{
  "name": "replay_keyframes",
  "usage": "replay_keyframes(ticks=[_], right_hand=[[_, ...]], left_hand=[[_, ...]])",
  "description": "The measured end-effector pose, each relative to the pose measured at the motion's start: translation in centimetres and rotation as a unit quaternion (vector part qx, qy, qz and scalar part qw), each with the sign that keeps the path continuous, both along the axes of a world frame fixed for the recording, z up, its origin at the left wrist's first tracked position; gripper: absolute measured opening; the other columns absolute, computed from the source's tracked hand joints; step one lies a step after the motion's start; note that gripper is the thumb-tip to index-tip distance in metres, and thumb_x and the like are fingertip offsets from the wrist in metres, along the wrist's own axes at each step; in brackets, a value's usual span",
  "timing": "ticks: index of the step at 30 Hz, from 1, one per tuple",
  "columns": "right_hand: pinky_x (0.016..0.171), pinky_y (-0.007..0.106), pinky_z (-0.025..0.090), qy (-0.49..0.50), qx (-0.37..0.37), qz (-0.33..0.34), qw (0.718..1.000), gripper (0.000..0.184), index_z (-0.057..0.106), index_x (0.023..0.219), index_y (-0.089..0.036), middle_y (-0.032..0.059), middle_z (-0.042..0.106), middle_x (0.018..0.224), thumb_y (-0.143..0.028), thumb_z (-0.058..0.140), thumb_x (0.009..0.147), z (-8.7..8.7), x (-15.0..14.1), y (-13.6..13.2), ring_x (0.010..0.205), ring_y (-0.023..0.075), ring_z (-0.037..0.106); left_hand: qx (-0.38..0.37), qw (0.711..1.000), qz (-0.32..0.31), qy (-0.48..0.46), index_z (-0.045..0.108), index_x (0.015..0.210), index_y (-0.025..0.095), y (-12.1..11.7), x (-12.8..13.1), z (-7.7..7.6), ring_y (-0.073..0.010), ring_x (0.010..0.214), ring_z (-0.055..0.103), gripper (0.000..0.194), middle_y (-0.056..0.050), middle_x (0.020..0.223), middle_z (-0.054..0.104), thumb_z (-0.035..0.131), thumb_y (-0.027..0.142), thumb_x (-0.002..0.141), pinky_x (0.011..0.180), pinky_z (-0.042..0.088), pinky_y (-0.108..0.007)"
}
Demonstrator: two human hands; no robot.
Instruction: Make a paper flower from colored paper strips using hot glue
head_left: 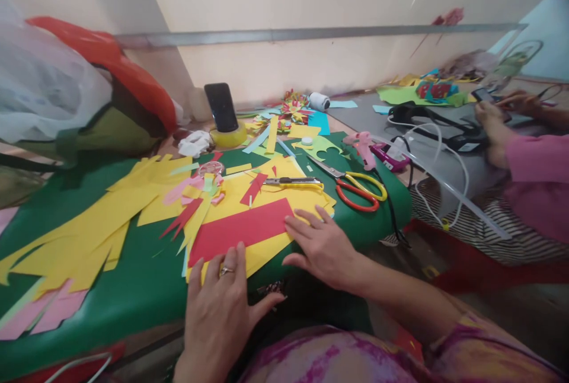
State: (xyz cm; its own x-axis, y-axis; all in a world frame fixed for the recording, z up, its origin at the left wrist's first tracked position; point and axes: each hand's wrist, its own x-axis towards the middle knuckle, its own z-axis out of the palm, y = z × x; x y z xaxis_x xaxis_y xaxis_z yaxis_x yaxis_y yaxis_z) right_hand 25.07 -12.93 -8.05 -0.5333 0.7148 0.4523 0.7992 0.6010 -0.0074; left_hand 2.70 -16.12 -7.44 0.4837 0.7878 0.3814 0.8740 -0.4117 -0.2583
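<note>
A red paper strip [242,230] lies flat on yellow paper sheets [267,255] at the near edge of the green table. My left hand [222,297], with a ring on one finger, rests its fingertips along the strip's lower edge, fingers stretched out. At the strip's right end my right hand [322,243] lies with its fingers spread and the tips touching the paper. Just beyond the strip is a yellow-handled utility knife [293,183], beside a small red paper scrap [254,188]. Scissors [355,184] with red and yellow handles lie beyond my right hand.
Cut yellow paper [98,211] covers the left of the table. A phone [221,107] leans upright on a tape roll [229,136]. A pink glue gun [362,149] sits at the right with its cord hanging down. Another person's hands [491,122] hold a phone at far right.
</note>
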Motion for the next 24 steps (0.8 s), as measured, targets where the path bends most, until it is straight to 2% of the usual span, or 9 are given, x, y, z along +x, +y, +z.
replay_keyframes(ticks=[3,6,8,10,14,17,20,22,24], right_hand=[[0.099,0.053,0.045,-0.021,0.005,-0.055,0.998,0.036,0.073,0.105,-0.013,0.0148,0.073,0.112,-0.043,0.06,0.092,1.3,2.7,0.7,0.114,0.0315,0.062],[0.093,0.046,0.05,-0.031,0.032,-0.111,0.993,0.03,0.073,0.086,-0.013,0.0148,0.074,0.104,-0.036,0.056,0.096,3.1,3.5,3.3,0.106,0.0292,0.065],[0.094,0.041,0.05,-0.045,0.052,-0.134,0.989,0.031,0.07,0.103,-0.01,0.0167,0.071,0.115,-0.036,0.054,0.097,4.1,2.9,5.7,0.111,0.0277,0.064],[0.087,0.036,0.053,-0.08,0.036,-0.146,0.985,0.035,0.066,0.113,-0.008,0.0163,0.072,0.111,-0.037,0.06,0.094,4.5,1.8,8.1,0.105,0.0271,0.067],[0.058,0.025,0.05,-0.113,0.023,-0.157,0.981,0.017,0.07,0.084,-0.011,0.009,0.073,0.077,-0.025,0.063,0.091,4.6,1.2,10.3,0.075,0.0215,0.072],[0.048,0.022,0.043,-0.12,0.039,-0.179,0.976,0.021,0.068,0.074,-0.014,0.0097,0.071,0.075,-0.024,0.061,0.092,5.1,3.5,8.6,0.069,0.0204,0.07],[0.04,0.025,0.038,-0.113,0.057,-0.214,0.969,0.018,0.067,0.076,-0.016,0.0104,0.068,0.074,-0.024,0.06,0.091,5.5,6.9,4.7,0.056,0.0193,0.065],[0.041,0.026,0.042,-0.081,0.079,-0.205,0.972,0.018,0.066,0.081,-0.019,0.0093,0.066,0.077,-0.028,0.057,0.093,5.2,8.6,1.8,0.057,0.0185,0.064],[0.048,0.028,0.05,-0.022,0.047,-0.196,0.979,0.016,0.067,0.097,-0.021,0.0086,0.068,0.089,-0.03,0.053,0.095,4.4,9.4,-0.7,0.067,0.02,0.067]], left_hand=[[-0.003,1.0,0.004,-0.011,0.066,0.124,0.005,-0.4,-1.7,0.3,-0.0374,0.097,0.061,0.08,-0.025,0.109,0.071,0.044,0.072,0.086,0.093,0.038,-0.054],[-0.009,0.999,0.025,-0.032,0.069,0.116,0.007,-0.3,-1.9,1.4,-0.0361,0.095,0.062,0.076,-0.023,0.103,0.071,0.037,0.07,0.09,0.092,0.039,-0.053],[-0.009,0.999,0.024,-0.044,0.073,0.107,0.011,0.3,-1.0,2.4,-0.0339,0.09,0.062,0.068,-0.021,0.097,0.071,0.036,0.066,0.093,0.089,0.042,-0.052],[-0.004,0.998,0.009,-0.061,0.073,0.104,0.012,1.3,0.4,3.3,-0.032,0.088,0.062,0.056,-0.02,0.098,0.071,0.038,0.055,0.096,0.084,0.045,-0.048],[-0.071,0.995,-0.027,-0.07,0.07,0.114,0.013,3.4,2.9,3.4,-0.0281,0.099,0.061,0.033,-0.017,0.111,0.069,0.045,0.026,0.097,0.083,0.049,-0.039],[-0.125,0.99,-0.019,-0.069,0.069,0.12,0.019,4.3,3.6,2.7,-0.0262,0.1,0.061,0.033,-0.013,0.113,0.069,0.046,0.019,0.096,0.08,0.051,-0.035],[-0.145,0.986,-0.023,-0.076,0.069,0.122,0.024,4.6,3.5,2.1,-0.0243,0.098,0.061,0.041,-0.011,0.11,0.068,0.044,0.009,0.092,0.079,0.051,-0.034],[-0.151,0.984,-0.035,-0.083,0.068,0.124,0.026,4.6,3.3,1.9,-0.0231,0.094,0.061,0.049,-0.01,0.106,0.068,0.044,0.003,0.088,0.079,0.052,-0.034],[-0.156,0.982,-0.051,-0.091,0.067,0.127,0.027,4.7,3.2,1.7,-0.022,0.091,0.06,0.056,-0.01,0.102,0.067,0.043,-0.001,0.084,0.08,0.052,-0.034]])
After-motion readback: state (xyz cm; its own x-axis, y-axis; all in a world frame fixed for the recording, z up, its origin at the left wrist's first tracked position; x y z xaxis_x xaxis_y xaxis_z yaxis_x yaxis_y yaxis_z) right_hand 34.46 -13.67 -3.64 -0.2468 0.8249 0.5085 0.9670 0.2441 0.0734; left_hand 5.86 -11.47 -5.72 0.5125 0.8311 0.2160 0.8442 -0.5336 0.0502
